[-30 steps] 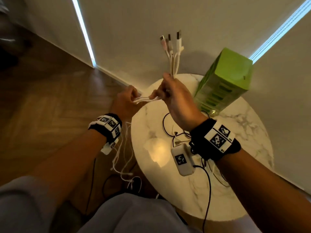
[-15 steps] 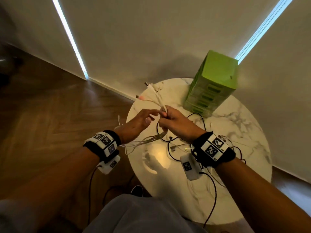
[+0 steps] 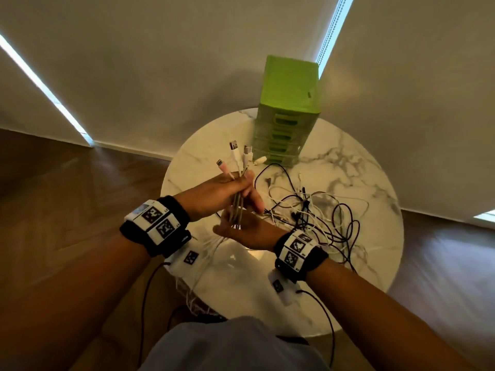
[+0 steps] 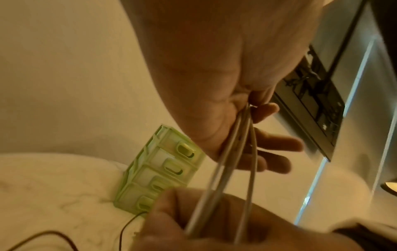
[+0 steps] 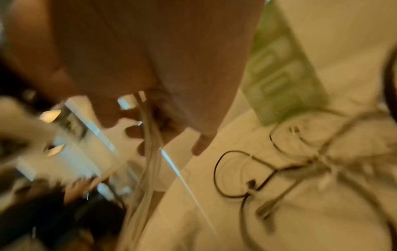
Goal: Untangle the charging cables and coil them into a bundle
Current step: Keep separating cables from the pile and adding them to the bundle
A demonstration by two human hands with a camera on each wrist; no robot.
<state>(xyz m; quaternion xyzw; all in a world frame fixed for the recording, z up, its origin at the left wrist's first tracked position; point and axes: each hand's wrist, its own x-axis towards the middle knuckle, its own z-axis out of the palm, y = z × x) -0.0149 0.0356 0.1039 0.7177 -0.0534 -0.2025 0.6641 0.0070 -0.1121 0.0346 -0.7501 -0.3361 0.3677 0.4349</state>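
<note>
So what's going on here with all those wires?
A person is sorting charging cables at a round marble table. The left hand grips a bunch of white cables with the plugs sticking up, while the right hand holds them lower down. A tangle of black and white cables lies beside a green drawer unit.

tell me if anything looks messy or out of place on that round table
Yes: a tangle of black and white cables sprawls loose over the marble table beside the green drawer unit. The left hand grips a few white cables, whose slack hangs over the table's near edge.
</note>
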